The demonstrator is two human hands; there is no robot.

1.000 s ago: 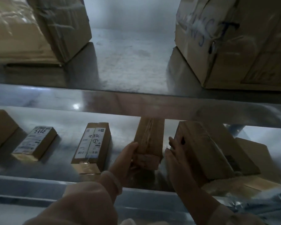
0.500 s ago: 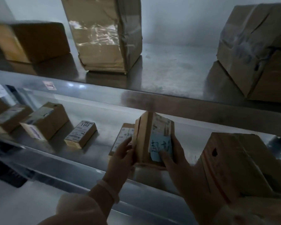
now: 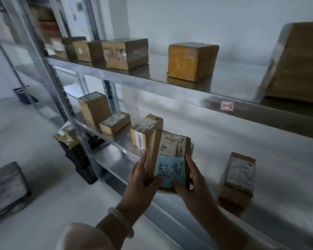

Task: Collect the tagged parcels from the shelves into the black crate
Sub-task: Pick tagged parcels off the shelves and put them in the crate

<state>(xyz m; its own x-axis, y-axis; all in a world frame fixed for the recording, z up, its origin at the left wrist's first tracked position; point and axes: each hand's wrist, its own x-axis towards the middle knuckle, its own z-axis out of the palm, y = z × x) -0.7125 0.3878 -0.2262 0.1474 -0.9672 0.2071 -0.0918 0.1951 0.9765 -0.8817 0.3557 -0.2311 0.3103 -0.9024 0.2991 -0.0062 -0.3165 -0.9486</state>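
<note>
The tagged parcel (image 3: pixel 172 150) has come up off the middle shelf (image 3: pixel 215 152) since half a second ago, and the view has swung left, so the crate and the floor now show. Both hands hold the parcel upright over the near edge of that shelf. The left hand (image 3: pixel 143 179) grips its left side with the fingers wrapped round the edge. The right hand (image 3: pixel 192 184) grips its right side, thumb pressed on the blue tag (image 3: pixel 170 171) that covers the lower half of the face.

Just behind the parcel stands a small labelled box (image 3: pixel 140 135), partly hidden by it. Farther left on the same shelf are a low box (image 3: pixel 115 122) and a taller box (image 3: pixel 94 109). To the right, well apart from the hands, a flat box (image 3: pixel 239 174) lies label up.

The upper shelf (image 3: pixel 170 85) carries an orange-brown box (image 3: pixel 192 61), a scribbled box (image 3: pixel 125 53) and smaller ones at the far left; a big carton (image 3: pixel 296 65) at the right is cut off by the frame.

The black crate (image 3: pixel 81 163) sits on the floor to the left, partly behind the shelf post (image 3: pixel 61 98). Something crumpled lies on top of it, too blurred to name, and its inside cannot be seen. A grey object (image 3: pixel 5 188) at the near left is cut off. The writing on the tag is smeared.
</note>
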